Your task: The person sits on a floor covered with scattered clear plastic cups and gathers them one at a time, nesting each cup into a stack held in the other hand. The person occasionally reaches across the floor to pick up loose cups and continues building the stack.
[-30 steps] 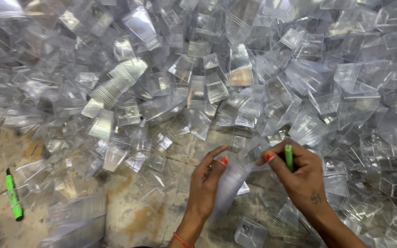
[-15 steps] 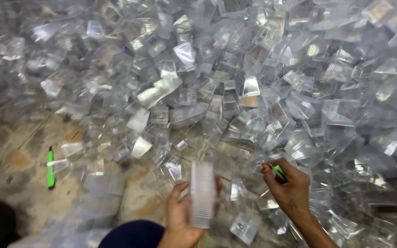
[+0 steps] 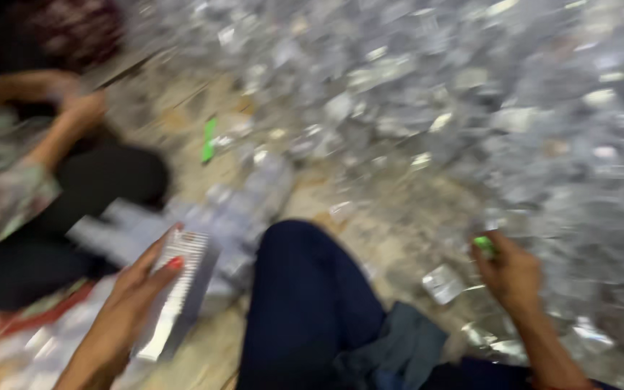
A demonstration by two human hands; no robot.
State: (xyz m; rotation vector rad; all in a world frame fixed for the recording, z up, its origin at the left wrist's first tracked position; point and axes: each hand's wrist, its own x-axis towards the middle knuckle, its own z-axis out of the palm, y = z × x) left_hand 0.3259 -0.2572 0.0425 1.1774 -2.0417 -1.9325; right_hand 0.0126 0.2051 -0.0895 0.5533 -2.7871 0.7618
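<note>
Currently, left hand (image 3: pixel 135 289) grips a flat stack of clear plastic pouches (image 3: pixel 178 292) at lower left; right hand (image 3: pixel 510 271) pinches a small green marker (image 3: pixel 483 244) beside the heaped pouch pile (image 3: pixel 471 94), centre right.

Two green markers (image 3: pixel 209 139), countless clear pouches (image 3: pixel 471 94)

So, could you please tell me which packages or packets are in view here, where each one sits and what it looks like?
Stack of clear packets: in the left hand, lower left; flat, oblong, silvery-clear.
Heap of clear packets: across the top and right; small, shiny, blurred.
Single clear packet: on the floor beside the right hand; small, squarish.
No labels, signs or screens can be made out.
</note>
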